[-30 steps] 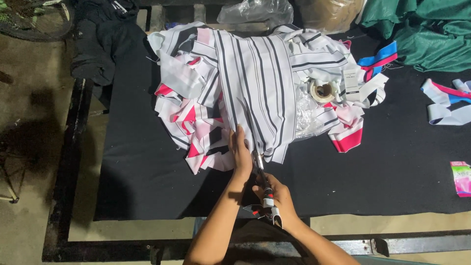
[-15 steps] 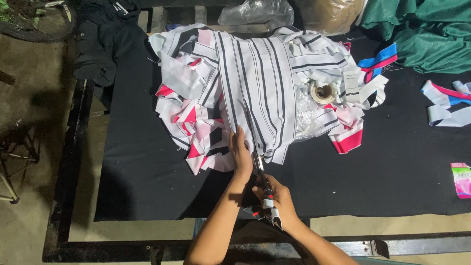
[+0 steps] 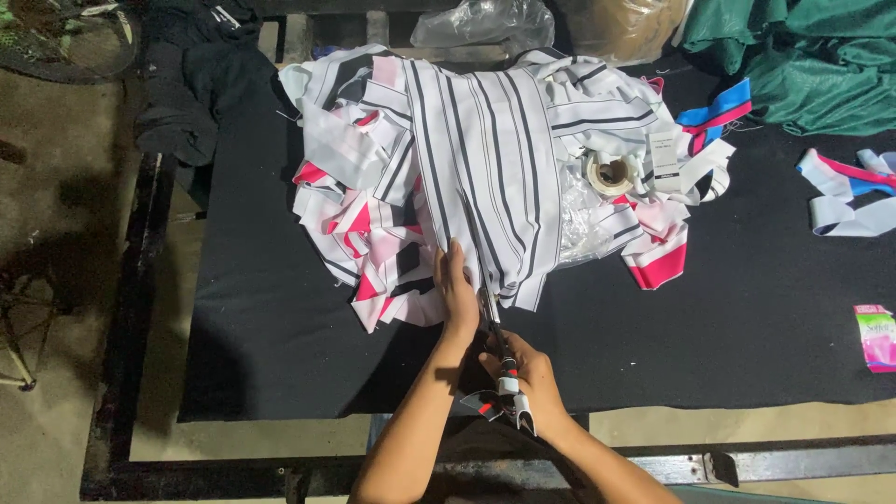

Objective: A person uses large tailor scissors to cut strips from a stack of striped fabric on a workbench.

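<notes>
A white fabric piece with dark stripes (image 3: 485,159) lies on top of a heap of white, pink and red cloth scraps (image 3: 373,224) on a black table cover (image 3: 280,336). My left hand (image 3: 457,289) presses flat on the near edge of the striped fabric. Just behind it, my right hand (image 3: 523,373) grips a pair of scissors (image 3: 499,350) whose blades point away from me into the fabric's near edge. The scissor handles stick out below my right hand.
A roll of tape (image 3: 611,173) sits on the heap's right side. Blue, pink and white strips (image 3: 849,191) lie at the right, green cloth (image 3: 812,56) at the far right, a pink packet (image 3: 877,336) near the right edge, dark clothing (image 3: 187,84) at the far left.
My hands and the scissors have stayed almost in place at the fabric's near edge; the left hand has shifted slightly along the stripe.
</notes>
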